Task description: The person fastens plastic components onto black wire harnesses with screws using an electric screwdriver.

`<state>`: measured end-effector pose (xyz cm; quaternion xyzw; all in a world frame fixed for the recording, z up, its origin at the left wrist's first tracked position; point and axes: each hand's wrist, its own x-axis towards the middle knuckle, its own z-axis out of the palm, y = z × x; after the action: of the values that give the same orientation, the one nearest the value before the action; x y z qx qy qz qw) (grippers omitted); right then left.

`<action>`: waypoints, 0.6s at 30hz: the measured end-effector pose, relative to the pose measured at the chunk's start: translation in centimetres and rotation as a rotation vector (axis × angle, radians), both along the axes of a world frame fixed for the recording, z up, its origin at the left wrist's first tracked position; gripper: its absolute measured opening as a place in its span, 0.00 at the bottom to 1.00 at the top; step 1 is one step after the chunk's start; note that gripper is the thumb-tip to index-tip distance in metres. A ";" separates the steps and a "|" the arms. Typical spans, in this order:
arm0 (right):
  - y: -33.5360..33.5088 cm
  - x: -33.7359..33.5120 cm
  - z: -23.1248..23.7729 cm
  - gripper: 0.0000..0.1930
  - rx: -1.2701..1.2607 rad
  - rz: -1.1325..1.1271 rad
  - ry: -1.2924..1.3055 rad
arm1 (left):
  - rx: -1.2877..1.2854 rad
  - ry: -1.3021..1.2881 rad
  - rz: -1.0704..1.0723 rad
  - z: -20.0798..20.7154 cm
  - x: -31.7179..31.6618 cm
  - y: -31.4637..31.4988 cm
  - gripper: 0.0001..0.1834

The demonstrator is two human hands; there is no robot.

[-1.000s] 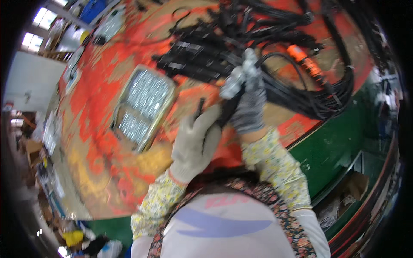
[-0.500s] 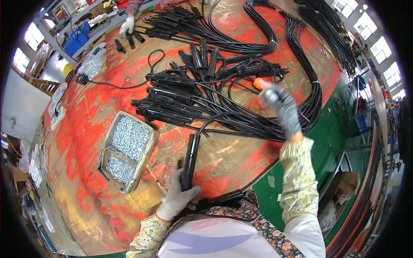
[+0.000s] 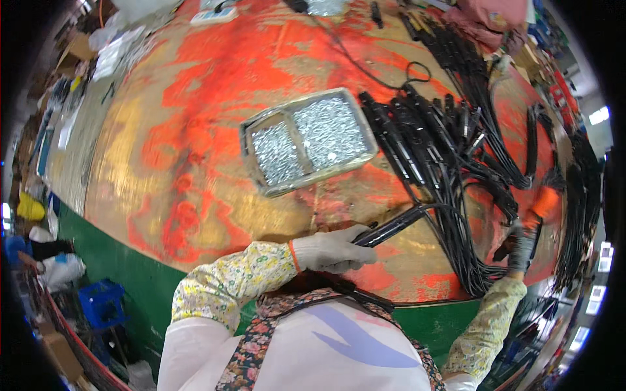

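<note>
A black tubular plastic handle (image 3: 391,226) with a cable at its far end lies in my left hand (image 3: 332,253). That hand wears a pale grey glove, its fingers closed round the near end. At the right, my right hand (image 3: 520,251), in a darker grey glove, is closed on an orange-ended tool (image 3: 544,201); motion blurs both, so the tool's kind is unclear. Beyond my left hand stands a two-part tray (image 3: 366,124) of small silvery screws (image 3: 329,133). Several similar black handles (image 3: 407,140) lie bunched between the tray and my right hand, their cables (image 3: 466,260) trailing nearer.
Another person's pink clothing (image 3: 486,23) shows at the far right edge of the red-stained wooden table (image 3: 215,130). More black cables (image 3: 577,208) hang at the right. A blue crate (image 3: 103,303) stands on the green floor (image 3: 140,280) at the left.
My view has swung left, so the tray and handles sit farther right. The held handle now tilts toward the right. My right hand still holds the orange-ended tool.
</note>
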<state>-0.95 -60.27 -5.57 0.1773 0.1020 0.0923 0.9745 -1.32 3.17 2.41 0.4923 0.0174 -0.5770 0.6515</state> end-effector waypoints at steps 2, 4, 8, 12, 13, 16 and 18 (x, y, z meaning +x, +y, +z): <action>2.0 -0.7 10.0 0.17 -0.955 -0.067 -0.195 | -0.016 -0.026 -0.030 -0.9 -0.3 0.6 0.34; 19.6 1.1 18.5 0.18 -1.461 -0.111 -0.295 | -0.026 -0.036 -0.089 -0.8 0.7 0.8 0.34; 31.7 3.2 21.6 0.22 -1.382 -0.390 -0.462 | -0.111 0.000 -0.114 -1.9 1.9 1.3 0.36; 40.6 6.9 20.5 0.19 -1.229 -0.315 -0.537 | -0.211 0.041 -0.126 -3.5 2.6 1.7 0.37; 43.2 7.9 20.1 0.17 -1.193 -0.286 -0.542 | -0.227 0.033 -0.160 -3.5 2.8 1.9 0.37; 49.4 10.9 17.8 0.13 -1.198 -0.128 -0.596 | -0.203 0.000 -0.193 -3.1 3.2 3.0 0.37; 54.2 11.6 16.8 0.15 -1.209 -0.177 -0.593 | -0.194 -0.020 -0.207 -3.4 3.3 3.0 0.37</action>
<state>10.63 -6.06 11.19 -0.4239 -0.1507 -0.0163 0.8929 2.03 6.15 -0.97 0.4320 -0.0959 -0.6353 0.6330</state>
